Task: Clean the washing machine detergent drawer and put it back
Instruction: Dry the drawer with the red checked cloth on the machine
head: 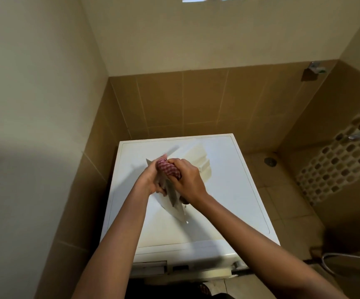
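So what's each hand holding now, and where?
The left hand grips the detergent drawer around its middle; the right hand holds a bunched red checked cloth pressed against the drawer.

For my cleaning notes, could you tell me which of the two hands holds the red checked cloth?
The right hand: it clutches the red checked cloth, while the left hand only grips the detergent drawer.

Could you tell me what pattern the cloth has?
The cloth is red-and-white checked; head view shows it best.
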A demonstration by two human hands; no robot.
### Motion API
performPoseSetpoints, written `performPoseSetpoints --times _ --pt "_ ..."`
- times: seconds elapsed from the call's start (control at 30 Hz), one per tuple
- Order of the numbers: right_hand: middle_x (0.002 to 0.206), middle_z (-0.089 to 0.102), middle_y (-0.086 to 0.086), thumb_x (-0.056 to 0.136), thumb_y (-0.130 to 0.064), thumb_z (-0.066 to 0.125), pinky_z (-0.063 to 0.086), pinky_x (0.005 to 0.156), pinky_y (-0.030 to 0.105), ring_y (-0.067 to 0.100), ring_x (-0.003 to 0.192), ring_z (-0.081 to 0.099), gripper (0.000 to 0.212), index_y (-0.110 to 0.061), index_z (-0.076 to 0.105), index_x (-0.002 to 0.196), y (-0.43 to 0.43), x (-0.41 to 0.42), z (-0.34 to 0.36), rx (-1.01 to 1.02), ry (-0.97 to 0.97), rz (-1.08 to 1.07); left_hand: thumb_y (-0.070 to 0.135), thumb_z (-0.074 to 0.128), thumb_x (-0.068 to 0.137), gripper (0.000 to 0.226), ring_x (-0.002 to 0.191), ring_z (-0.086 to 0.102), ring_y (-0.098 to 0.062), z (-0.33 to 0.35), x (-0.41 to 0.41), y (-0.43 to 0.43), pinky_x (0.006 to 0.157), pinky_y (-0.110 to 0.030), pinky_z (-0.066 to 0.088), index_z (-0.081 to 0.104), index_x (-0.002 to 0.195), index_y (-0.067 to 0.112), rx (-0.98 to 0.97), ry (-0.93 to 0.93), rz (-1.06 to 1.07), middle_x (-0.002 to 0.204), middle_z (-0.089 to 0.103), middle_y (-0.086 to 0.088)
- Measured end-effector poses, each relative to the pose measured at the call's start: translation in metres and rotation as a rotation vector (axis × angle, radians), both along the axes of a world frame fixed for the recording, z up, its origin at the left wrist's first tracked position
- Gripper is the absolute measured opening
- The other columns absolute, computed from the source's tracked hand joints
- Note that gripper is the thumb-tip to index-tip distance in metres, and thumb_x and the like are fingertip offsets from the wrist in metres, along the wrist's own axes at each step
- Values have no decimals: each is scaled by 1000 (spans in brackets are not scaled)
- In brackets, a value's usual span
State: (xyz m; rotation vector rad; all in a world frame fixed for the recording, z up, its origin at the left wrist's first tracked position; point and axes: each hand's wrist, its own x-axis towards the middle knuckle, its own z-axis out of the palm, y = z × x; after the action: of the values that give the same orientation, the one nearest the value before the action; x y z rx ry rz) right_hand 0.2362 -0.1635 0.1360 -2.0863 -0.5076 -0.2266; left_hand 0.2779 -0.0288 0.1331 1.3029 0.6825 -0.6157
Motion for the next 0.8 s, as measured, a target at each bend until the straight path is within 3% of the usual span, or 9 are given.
performPoseSetpoints --times 0.13,0.27,0.33,0.4,0.5,0.57,0.7,0.8 --pt "104 67 5 86 -14 67 53 80 24 15 92 62 31 -12 62 117 9 -9 -3 116 26 -50 38 39 97 39 110 54 -44 3 -1 6 98 -68 39 65 97 9 96 -6 41 101 65 -21" --pt "103 70 -10 84 -29 72 56 80 24 7 94 67 31 -23 65 113 1 -12 -5 412 197 4 29 34 98 33 95 60 -43 5 -1 10 92 -71 41 58 102 7 203 -11 -14 92 66 -22" --pt "111 69 -16 88 -33 68 54 84 22 9 103 66 28 -28 64 114 -8 -8 -8 564 253 -96 26 32 97 30 85 63 -41 7 -3 10 89 -70 41 54 94 5 202 -22 -52 74 67 -19" --pt "113 65 -22 92 -36 60 52 89 22 8 110 61 25 -32 59 117 -22 5 -14 615 303 -307 25 32 97 28 81 62 -39 8 -6 9 87 -68 44 51 89 6 221 -28 -72 72 62 -17" --pt "136 52 -5 100 -32 44 36 108 28 14 127 47 40 -24 45 139 -44 31 -25 460 355 -485 23 32 96 25 76 58 -32 7 -9 9 75 -48 51 50 95 5 256 -63 -29 84 56 -16" --pt "148 39 3 102 -26 39 27 108 27 19 137 35 46 -18 34 147 -48 42 -33 332 362 -465 23 30 96 23 74 52 -28 5 -9 8 70 -39 45 47 99 6 272 -90 0 93 48 -16" --pt "159 19 3 102 -22 38 5 120 39 17 148 4 49 -14 29 150 -25 37 -47 45 285 -327 27 29 96 30 70 56 -28 1 -8 8 68 -37 47 47 104 4 294 -84 20 97 50 -16" --pt "158 23 3 101 -20 39 -4 120 34 15 148 5 49 -15 31 149 -7 24 -47 -5 198 -199 53 24 96 64 96 62 -35 -4 -6 6 84 -44 52 47 129 4 381 -100 16 115 59 -19"
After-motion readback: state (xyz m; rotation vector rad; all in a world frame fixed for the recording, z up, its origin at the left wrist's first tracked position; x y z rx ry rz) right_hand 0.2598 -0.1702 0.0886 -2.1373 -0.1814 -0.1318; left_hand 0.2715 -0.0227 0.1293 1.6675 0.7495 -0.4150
